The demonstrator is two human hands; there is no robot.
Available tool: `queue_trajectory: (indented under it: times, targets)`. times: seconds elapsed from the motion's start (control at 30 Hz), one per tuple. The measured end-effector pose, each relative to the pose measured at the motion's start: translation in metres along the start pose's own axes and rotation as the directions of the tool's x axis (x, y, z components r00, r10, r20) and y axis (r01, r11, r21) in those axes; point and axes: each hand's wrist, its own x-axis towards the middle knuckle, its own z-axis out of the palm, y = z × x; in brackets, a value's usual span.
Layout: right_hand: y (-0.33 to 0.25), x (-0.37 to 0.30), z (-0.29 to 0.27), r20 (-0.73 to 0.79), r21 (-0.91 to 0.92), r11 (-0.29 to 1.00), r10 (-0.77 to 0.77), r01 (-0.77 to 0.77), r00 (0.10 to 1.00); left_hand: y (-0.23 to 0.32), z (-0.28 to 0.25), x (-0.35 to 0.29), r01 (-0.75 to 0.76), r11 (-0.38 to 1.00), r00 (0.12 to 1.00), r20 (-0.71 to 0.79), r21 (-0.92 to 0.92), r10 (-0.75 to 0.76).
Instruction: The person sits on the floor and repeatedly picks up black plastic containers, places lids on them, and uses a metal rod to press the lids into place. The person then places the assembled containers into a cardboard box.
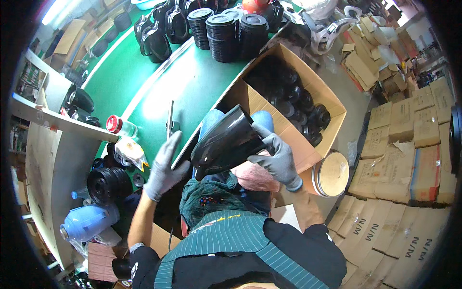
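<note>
A glossy black pitcher-shaped plastic housing (224, 142) lies tilted above my lap, its narrow spouted end toward the lower left. My right hand (278, 159), in a grey glove, grips it at its right side. My left hand (164, 168), gloved alike, is apart from the housing on its left, fingers stretched out and nothing in them. Just beyond that hand, a thin metal rod (171, 118) stands upright at the green table's edge. A pink cloth (255, 174) lies on my lap beneath the housing.
An open cardboard box (332, 125) of black round parts stands at right, beside a round stool (333, 174). Stacked black discs (224, 41) and black housings (156, 43) line the green table (192, 72). A red-lidded jar (120, 126) and blue jug (91, 222) are at left.
</note>
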Motion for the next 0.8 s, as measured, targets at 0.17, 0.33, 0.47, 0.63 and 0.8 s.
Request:
queue_trajectory:
  times: [0.17, 0.33, 0.47, 0.63, 0.8]
  targets:
    - [-0.037, 0.012, 0.016, -0.013, 0.103, 0.934, 0.345, -0.342, 0.939, 0.013, 0.038, 0.011, -0.049, 0.970, 0.972, -0.236, -0.239, -0.009]
    - [-0.047, 0.026, 0.040, -0.057, 0.059, 0.953, 0.301, -0.298, 0.952, -0.005, 0.039, 0.033, 0.176, 0.926, 0.902, -0.322, -0.334, -0.288]
    - [-0.034, 0.059, 0.025, 0.239, -0.301, 0.918, 0.335, -0.258, 0.912, -0.056, 0.047, 0.030, 0.242, 0.835, 0.889, -0.232, -0.493, -0.395]
    - [0.004, 0.194, 0.002, 0.470, -0.162, 0.983, 0.149, -0.081, 0.870, -0.137, 0.096, -0.044, 0.285, 0.293, 0.850, 0.100, -0.913, -0.517]
    - [0.058, 0.402, -0.002, -0.130, -0.700, 0.677, -0.433, 0.227, 0.892, -0.134, 0.104, -0.055, 0.372, 0.191, 0.819, 0.225, -0.908, -0.527]
